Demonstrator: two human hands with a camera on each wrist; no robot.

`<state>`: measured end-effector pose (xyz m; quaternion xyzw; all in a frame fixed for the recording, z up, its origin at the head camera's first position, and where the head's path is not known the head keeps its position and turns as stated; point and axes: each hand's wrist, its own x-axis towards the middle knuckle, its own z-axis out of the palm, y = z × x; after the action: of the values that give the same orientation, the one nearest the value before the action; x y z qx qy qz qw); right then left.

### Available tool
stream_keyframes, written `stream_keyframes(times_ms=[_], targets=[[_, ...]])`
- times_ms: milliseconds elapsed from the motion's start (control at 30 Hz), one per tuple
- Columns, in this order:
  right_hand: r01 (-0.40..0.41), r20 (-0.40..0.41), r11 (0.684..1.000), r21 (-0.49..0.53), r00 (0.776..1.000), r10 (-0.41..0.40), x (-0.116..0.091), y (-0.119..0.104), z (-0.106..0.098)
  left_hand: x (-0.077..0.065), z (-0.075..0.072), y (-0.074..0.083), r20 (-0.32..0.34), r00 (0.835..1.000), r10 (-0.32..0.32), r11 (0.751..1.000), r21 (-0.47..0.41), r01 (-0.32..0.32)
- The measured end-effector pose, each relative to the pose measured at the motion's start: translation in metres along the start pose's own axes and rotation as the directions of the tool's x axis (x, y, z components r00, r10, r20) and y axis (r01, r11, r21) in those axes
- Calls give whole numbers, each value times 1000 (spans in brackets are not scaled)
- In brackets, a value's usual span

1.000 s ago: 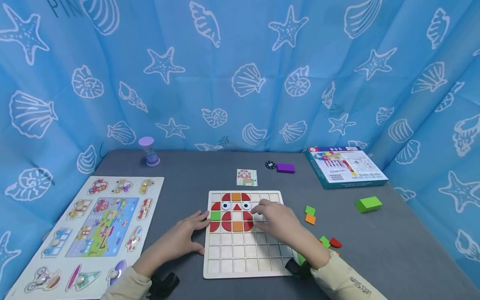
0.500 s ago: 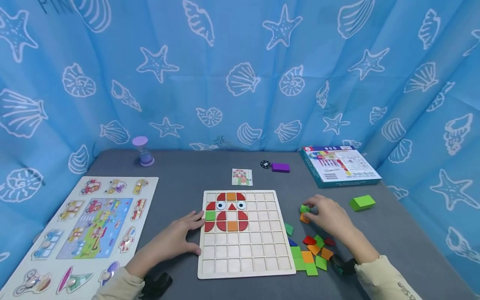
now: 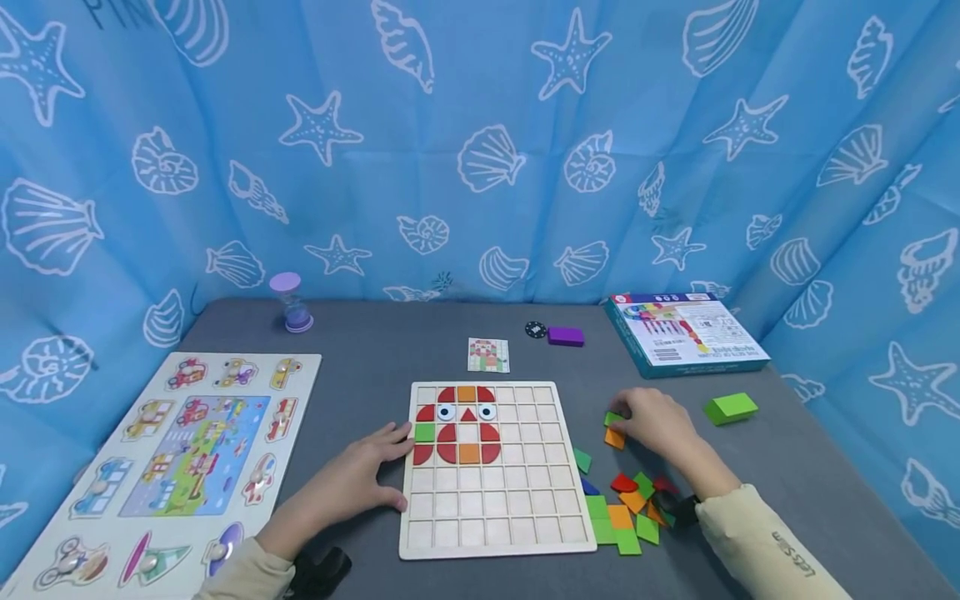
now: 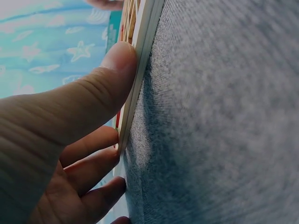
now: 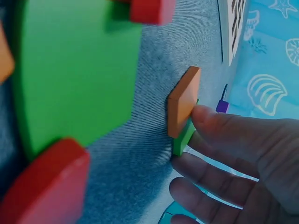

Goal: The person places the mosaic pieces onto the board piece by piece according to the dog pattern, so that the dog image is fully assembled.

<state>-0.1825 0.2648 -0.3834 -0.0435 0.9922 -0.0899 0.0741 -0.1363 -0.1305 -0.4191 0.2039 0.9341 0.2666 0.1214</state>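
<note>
A wooden grid board (image 3: 498,529) lies mid-table, with red, orange, green and white tiles and two eye tiles in its upper left part. The left hand (image 3: 360,473) rests at the board's left edge, fingers spread and thumb (image 4: 120,58) against the side. To the right of the board, the right hand (image 3: 660,425) reaches down to a green square tile (image 3: 611,418) and pinches it between thumb and fingers. Right beside it, close to the thumb, lies an orange square tile (image 5: 184,100). The right fingertips partly hide the green tile.
Loose green, orange and red tiles (image 3: 628,546) lie at the board's lower right. Behind it is a pattern card (image 3: 488,356). A picture puzzle board (image 3: 300,392), hourglass (image 3: 292,304), box (image 3: 686,337), purple block (image 3: 566,337) and green block (image 3: 731,408) stand around.
My right hand has moved right from over the board to the green tile beside it, and its fingers have closed in on it. My left hand has stayed at the board's edge.
</note>
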Motion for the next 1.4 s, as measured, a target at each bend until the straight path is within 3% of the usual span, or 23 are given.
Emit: stream_keyframes(times_ms=[367, 500, 600, 700, 767, 967, 1200, 1400], targets=[[-6, 20, 999, -43, 1000, 7, 2, 0, 2, -1, 5, 1, 1, 1000, -9, 1000, -19, 9], [22, -35, 999, -48, 999, -24, 1, -10, 6, -1, 5, 0, 4, 1000, -28, 999, -23, 28], [93, -96, 996, -16, 991, -94, -4, -31, 7, -1, 4, -1, 6, 999, -32, 999, -22, 32], [228, -138, 973, 22, 965, -223, -13, -62, 9, -1, 3, 0, 6, 999, -34, 999, -21, 34], [329, -142, 944, 26, 936, -322, -20, -83, 10, -1, 2, 0, 4, 999, -36, 999, -21, 36], [528, -83, 849, -3, 846, -526, -31, -133, 20, 0, 0, 1, -9, 1000, -22, 999, -28, 22], [605, -19, 795, -35, 795, -606, -32, -157, 34, 1, 0, 1, -3, 1000, -27, 1000, -14, 26], [614, -31, 787, -66, 787, -616, -31, -165, 39, 1, -1, 1, 4, 999, -33, 999, -23, 33]])
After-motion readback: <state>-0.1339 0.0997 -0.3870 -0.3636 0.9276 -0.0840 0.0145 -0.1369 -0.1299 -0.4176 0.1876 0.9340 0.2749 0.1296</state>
